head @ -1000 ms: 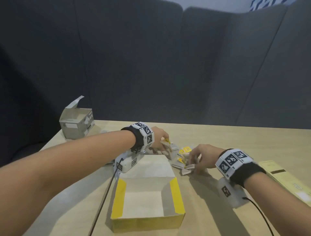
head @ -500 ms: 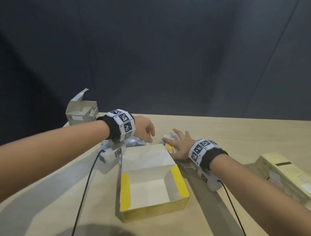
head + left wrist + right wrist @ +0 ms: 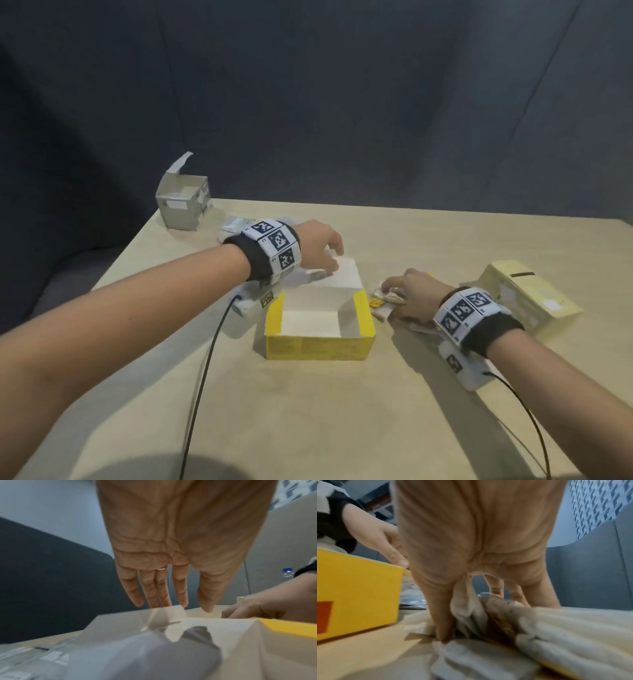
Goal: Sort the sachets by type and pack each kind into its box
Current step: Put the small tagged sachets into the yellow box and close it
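The right hand (image 3: 412, 297) pinches a bunch of sachets (image 3: 383, 295) just right of the empty yellow box (image 3: 317, 347), while the left hand (image 3: 317, 248), fingers relaxed and empty, hovers at its far flap.

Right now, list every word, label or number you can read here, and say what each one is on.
No text is readable.
Yellow box: front print too blurred.
Pale yellow carton: labels too blurred.
Grey box: white label blank or blurred.
Wrist bands: square black-and-white marker codes, no legible words.
Sachets: print too small.
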### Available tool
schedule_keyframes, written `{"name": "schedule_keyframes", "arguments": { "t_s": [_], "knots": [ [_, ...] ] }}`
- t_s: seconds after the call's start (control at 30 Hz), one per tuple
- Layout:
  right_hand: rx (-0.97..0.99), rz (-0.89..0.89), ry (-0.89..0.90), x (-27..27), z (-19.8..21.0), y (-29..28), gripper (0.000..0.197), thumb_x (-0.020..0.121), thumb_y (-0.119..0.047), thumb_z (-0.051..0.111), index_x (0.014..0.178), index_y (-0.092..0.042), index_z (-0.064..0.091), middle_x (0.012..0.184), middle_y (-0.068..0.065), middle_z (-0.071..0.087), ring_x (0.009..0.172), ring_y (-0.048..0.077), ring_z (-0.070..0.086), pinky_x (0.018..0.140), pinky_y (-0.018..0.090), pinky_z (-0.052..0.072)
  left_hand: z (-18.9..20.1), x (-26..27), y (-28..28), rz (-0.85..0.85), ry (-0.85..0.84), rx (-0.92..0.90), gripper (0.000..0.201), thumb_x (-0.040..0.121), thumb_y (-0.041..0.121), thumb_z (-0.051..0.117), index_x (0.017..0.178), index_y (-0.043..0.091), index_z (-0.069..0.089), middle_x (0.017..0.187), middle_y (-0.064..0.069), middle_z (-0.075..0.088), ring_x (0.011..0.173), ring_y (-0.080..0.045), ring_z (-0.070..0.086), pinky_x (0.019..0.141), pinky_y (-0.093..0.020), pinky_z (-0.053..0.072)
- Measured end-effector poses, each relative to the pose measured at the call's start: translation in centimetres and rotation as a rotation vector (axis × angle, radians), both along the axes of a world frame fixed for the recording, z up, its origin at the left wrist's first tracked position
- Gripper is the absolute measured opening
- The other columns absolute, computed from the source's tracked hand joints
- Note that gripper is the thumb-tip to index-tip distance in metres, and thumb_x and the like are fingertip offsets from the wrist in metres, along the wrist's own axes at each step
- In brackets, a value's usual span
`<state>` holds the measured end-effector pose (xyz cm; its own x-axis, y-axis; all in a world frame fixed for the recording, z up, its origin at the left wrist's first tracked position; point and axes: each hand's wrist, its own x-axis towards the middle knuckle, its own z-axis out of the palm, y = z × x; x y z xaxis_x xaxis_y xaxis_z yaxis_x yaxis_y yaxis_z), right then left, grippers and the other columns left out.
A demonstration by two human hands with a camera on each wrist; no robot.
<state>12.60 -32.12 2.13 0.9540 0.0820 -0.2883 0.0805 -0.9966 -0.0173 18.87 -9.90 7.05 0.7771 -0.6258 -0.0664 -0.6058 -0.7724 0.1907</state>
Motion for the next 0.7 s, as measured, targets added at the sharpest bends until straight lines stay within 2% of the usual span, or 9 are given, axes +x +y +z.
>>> {"name": "schedule_keyframes", "arguments": {
  "t_s": [0.1, 0.17, 0.23, 0.3, 0.37, 0.43, 0.5, 0.57, 0.7],
  "knots": [
    [0.079, -0.005, -0.043, -3.3, 0.5, 0.2, 0.069, 0.072, -0.037, 0.077, 0.133, -0.030, 0.046, 0.126, 0.012, 0.049, 0.120, 0.028, 0.046, 0.094, 0.031, 0.040, 0.4, -3.4, -1.2, -0.090, -0.064, -0.062, 0.034, 0.088, 0.032, 0.060, 0.120, 0.022, 0.060, 0.128, -0.005, 0.053, 0.119, -0.022, 0.048, 0.099, -0.035, 0.040],
    [0.182, -0.068, -0.053, -5.1, 1.7, -0.4, 0.091, 0.066, -0.038, 0.083, 0.142, -0.027, 0.033, 0.138, 0.009, 0.043, 0.126, 0.027, 0.044, 0.097, 0.031, 0.039, 0.5, -6.0, -2.3, -0.170, -0.079, -0.116, 0.033, 0.087, 0.029, 0.060, 0.119, 0.022, 0.060, 0.128, -0.005, 0.053, 0.119, -0.021, 0.049, 0.100, -0.039, 0.040],
    [0.144, -0.128, -0.042, -6.7, 2.4, -1.2, 0.103, 0.062, -0.043, 0.085, 0.145, -0.027, 0.027, 0.140, 0.010, 0.037, 0.127, 0.027, 0.043, 0.098, 0.032, 0.037, 0.4, -8.6, -3.6, -0.235, -0.070, -0.150, 0.031, 0.087, 0.027, 0.059, 0.118, 0.020, 0.061, 0.125, -0.005, 0.054, 0.115, -0.021, 0.051, 0.098, -0.038, 0.042],
    [0.024, -0.145, 0.050, -8.2, 2.3, -1.7, 0.093, 0.062, -0.043, 0.083, 0.141, -0.028, 0.036, 0.123, 0.007, 0.045, 0.110, 0.024, 0.051, 0.086, 0.029, 0.042, -0.2, -11.1, -4.8, -0.263, -0.019, -0.188, 0.029, 0.086, 0.025, 0.060, 0.114, 0.018, 0.063, 0.117, -0.004, 0.059, 0.105, -0.020, 0.057, 0.093, -0.035, 0.046],
    [-0.018, -0.121, 0.077, -9.4, 1.5, -1.5, 0.072, 0.068, -0.036, 0.079, 0.132, -0.026, 0.048, 0.101, 0.000, 0.049, 0.089, 0.019, 0.051, 0.071, 0.023, 0.038, -1.0, -13.2, -5.6, -0.263, 0.051, -0.197, 0.029, 0.085, 0.023, 0.062, 0.112, 0.014, 0.065, 0.108, -0.005, 0.065, 0.095, -0.021, 0.062, 0.088, -0.032, 0.050],
    [-0.016, -0.124, 0.014, -10.2, 1.0, -1.4, 0.059, 0.071, -0.027, 0.074, 0.126, -0.024, 0.053, 0.098, 0.002, 0.054, 0.088, 0.020, 0.052, 0.068, 0.022, 0.035, -2.0, -14.8, -6.1, -0.254, 0.095, -0.159, 0.029, 0.086, 0.022, 0.063, 0.113, 0.010, 0.066, 0.108, -0.007, 0.068, 0.097, -0.023, 0.061, 0.085, -0.028, 0.047],
    [0.005, -0.181, -0.028, -10.6, 1.0, -1.5, 0.061, 0.071, -0.019, 0.074, 0.127, -0.023, 0.051, 0.113, 0.007, 0.058, 0.097, 0.024, 0.055, 0.070, 0.023, 0.037, -2.9, -15.7, -6.1, -0.200, 0.130, -0.137, 0.030, 0.087, 0.024, 0.062, 0.112, 0.008, 0.066, 0.111, -0.010, 0.067, 0.104, -0.024, 0.058, 0.086, -0.028, 0.045],
    [0.047, -0.252, -0.081, -10.8, 0.9, -1.8, 0.060, 0.069, -0.018, 0.076, 0.125, -0.020, 0.052, 0.116, 0.010, 0.060, 0.102, 0.026, 0.057, 0.069, 0.025, 0.039, -3.3, -16.1, -5.6, -0.118, 0.136, -0.123, 0.031, 0.087, 0.027, 0.062, 0.111, 0.007, 0.067, 0.110, -0.013, 0.066, 0.104, -0.027, 0.058, 0.086, -0.030, 0.047],
    [0.298, -0.376, -0.263, -11.3, 2.4, -2.3, 0.035, 0.074, -0.012, 0.074, 0.106, -0.008, 0.060, 0.091, 0.013, 0.064, 0.081, 0.031, 0.064, 0.067, 0.036, 0.053, -3.1, -15.5, -4.4, -0.011, 0.121, -0.208, 0.026, 0.084, 0.021, 0.062, 0.103, 0.005, 0.067, 0.101, -0.015, 0.067, 0.098, -0.030, 0.061, 0.085, -0.036, 0.050]
  ]
}}
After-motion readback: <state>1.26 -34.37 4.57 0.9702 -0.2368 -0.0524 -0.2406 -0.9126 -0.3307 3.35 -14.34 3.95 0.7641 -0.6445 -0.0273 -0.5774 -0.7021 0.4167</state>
